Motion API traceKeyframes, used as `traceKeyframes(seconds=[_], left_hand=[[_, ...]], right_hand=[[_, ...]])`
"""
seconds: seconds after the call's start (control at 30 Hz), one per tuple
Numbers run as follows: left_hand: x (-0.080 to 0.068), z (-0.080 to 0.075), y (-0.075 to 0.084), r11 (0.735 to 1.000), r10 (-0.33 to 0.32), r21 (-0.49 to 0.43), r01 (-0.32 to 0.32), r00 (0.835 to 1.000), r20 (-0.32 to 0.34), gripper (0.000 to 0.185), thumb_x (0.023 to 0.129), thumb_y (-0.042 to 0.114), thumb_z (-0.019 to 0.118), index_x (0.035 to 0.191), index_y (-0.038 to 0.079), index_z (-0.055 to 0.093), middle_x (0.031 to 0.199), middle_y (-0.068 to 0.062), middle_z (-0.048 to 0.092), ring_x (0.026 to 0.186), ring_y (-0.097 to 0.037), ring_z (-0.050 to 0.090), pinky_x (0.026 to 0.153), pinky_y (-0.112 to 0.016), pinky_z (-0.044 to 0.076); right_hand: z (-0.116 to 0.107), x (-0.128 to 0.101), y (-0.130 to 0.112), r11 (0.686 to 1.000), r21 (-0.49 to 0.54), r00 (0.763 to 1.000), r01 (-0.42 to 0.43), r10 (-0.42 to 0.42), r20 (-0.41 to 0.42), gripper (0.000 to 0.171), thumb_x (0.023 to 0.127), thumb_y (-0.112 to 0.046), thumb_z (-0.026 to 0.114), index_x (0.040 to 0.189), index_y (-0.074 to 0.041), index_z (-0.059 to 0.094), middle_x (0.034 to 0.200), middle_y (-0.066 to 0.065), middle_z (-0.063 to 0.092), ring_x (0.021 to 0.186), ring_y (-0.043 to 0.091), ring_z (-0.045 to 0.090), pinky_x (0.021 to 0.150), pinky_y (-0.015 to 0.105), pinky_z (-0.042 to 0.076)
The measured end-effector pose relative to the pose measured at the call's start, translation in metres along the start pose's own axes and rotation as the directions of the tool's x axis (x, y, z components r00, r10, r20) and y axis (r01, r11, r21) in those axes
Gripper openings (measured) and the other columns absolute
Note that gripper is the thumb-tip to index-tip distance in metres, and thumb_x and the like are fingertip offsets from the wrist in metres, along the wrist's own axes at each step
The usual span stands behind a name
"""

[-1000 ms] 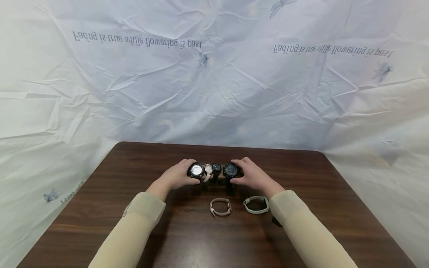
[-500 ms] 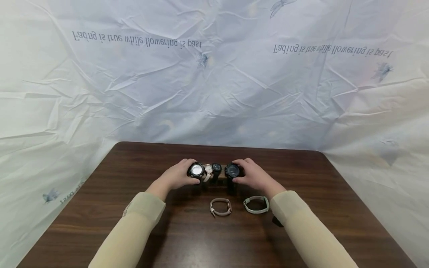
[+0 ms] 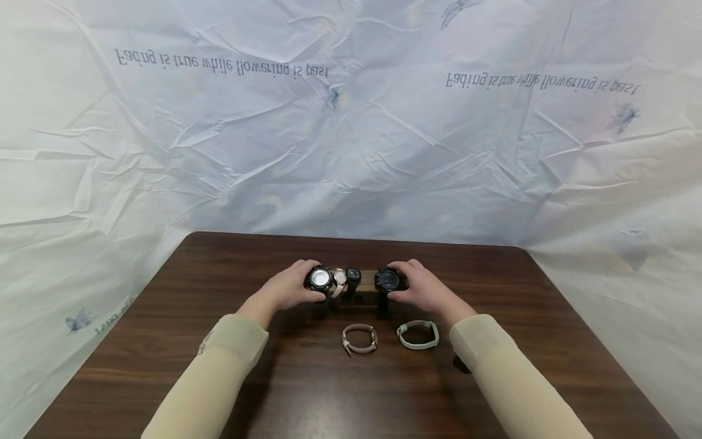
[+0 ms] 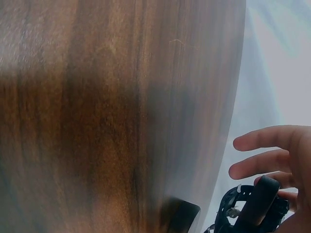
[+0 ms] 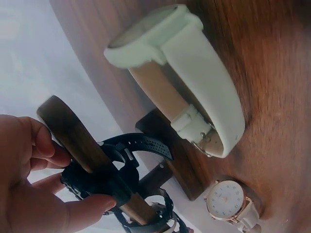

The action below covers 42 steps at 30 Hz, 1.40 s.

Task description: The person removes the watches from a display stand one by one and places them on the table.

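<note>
Toward the far edge of the tabletop, midway between its left and right edges, a wooden bar on a stand carries four watches. The right hand pinches the black watch at the bar's right end, thumb below and fingers over the top; the right wrist view shows the bar's tip poking past the strap, so the watch sits close to the end. The left hand curls round the silver-faced watch at the left end, though the wrist view is blurred and I cannot tell how firmly it grips. A pale watch and a small black watch hang between them.

The risk, as I judge it, lies in the stand: a sideways pull from the right, unmatched on the left, could tip it toward the near edge or slide it. The black watch may also snag on the bar's tip and jerk the middle two loose. The beige watch and mint watch lie just nearer, where a toppling stand would hit them.
</note>
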<state>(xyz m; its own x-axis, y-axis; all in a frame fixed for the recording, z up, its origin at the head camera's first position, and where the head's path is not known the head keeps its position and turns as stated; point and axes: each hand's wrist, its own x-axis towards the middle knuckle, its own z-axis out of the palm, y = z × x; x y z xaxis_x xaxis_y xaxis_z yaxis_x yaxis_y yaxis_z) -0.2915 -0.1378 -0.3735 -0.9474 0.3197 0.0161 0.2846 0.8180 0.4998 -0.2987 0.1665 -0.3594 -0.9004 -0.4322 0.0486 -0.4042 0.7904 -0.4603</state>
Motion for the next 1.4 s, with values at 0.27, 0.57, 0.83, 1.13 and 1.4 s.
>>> traceKeyframes(seconds=[0.27,0.57,0.83,1.13,1.4], left_hand=[[-0.002,-0.002,-0.001,1.0,0.005,0.007,-0.005,1.0,-0.009,0.07,0.069,0.047,0.067,0.127,0.022,0.037,0.116,-0.001,0.041,0.096,-0.017,0.049,0.076,-0.04,0.041],[-0.002,-0.003,0.0,0.999,0.01,0.037,-0.009,1.0,-0.02,0.07,0.069,0.047,0.067,0.127,0.021,0.038,0.116,-0.002,0.042,0.096,-0.019,0.049,0.076,-0.04,0.041],[-0.001,-0.002,-0.001,1.0,0.005,0.03,-0.004,1.0,-0.013,0.07,0.07,0.047,0.067,0.128,0.021,0.038,0.116,-0.002,0.042,0.095,-0.019,0.049,0.076,-0.04,0.041],[-0.001,-0.001,-0.002,1.0,0.001,0.027,0.0,1.0,-0.007,0.071,0.07,0.048,0.067,0.128,0.022,0.037,0.116,-0.002,0.041,0.095,-0.019,0.049,0.075,-0.04,0.041],[0.0,-0.001,0.001,0.999,-0.001,0.037,0.001,1.0,0.002,0.071,0.069,0.048,0.067,0.128,0.022,0.037,0.115,-0.001,0.042,0.095,-0.017,0.049,0.075,-0.039,0.041]], right_hand=[[-0.005,-0.006,0.009,1.0,0.013,1.0,0.002,-0.001,-0.018,0.063,0.075,-0.037,0.066,0.129,-0.018,0.039,0.106,0.006,0.041,0.085,0.018,0.047,0.067,0.033,0.04],[-0.01,-0.012,0.019,1.0,0.013,0.999,-0.007,0.008,-0.034,0.063,0.075,-0.037,0.066,0.129,-0.019,0.038,0.105,0.006,0.041,0.082,0.016,0.047,0.067,0.033,0.041],[-0.013,-0.016,0.023,0.999,0.044,0.999,-0.014,0.016,-0.03,0.061,0.075,-0.035,0.066,0.128,-0.019,0.039,0.107,0.008,0.04,0.082,0.018,0.048,0.067,0.033,0.041],[-0.012,-0.017,0.029,0.998,0.054,0.999,-0.012,0.014,-0.04,0.061,0.074,-0.038,0.066,0.127,-0.021,0.039,0.107,0.007,0.04,0.083,0.016,0.049,0.067,0.032,0.043],[-0.01,-0.016,0.025,0.999,0.027,0.999,-0.033,0.034,-0.037,0.079,0.069,-0.049,0.066,0.133,-0.019,0.029,0.116,0.011,0.035,0.097,0.023,0.046,0.074,0.039,0.041]])
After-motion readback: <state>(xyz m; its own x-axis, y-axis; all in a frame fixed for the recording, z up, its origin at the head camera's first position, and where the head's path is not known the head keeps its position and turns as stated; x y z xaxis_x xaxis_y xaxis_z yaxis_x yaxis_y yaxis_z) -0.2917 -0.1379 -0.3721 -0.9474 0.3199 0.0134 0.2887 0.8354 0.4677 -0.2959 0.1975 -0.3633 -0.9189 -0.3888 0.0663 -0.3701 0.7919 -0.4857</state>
